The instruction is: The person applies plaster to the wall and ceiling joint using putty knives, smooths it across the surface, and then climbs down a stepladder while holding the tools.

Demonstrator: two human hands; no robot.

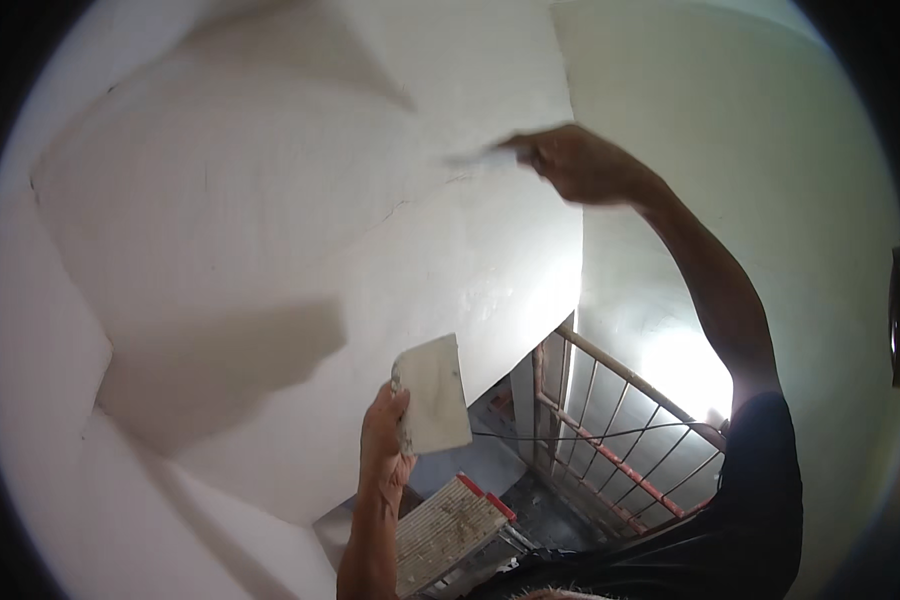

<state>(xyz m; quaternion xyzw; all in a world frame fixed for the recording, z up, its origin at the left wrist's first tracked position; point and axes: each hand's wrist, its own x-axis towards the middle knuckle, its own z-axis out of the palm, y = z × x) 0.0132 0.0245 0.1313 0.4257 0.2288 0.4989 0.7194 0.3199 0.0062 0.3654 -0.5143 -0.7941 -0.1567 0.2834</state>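
Note:
My left hand (pixel 382 425) grips a pale, flat rectangular board (pixel 432 395) with marked edges, held low in the middle of the view. My right hand (pixel 575 165) is raised beside the white sloped surface (pixel 270 220), closed on a thin flat blade tool (pixel 470 160) that is smeared by motion. The blade is near a fine crack (pixel 398 208) in that surface; whether it touches cannot be made out. My arm and board stand out against the white surface, which carries broad shadows.
A metal railing (pixel 620 465) with rusty red and beige bars runs at lower right, crossed by a dark cable (pixel 500 436). A bright light glares behind it. Below lies a stained ribbed platform (pixel 445 525) with red edge pieces. A greenish-white wall (pixel 760 150) rises at right.

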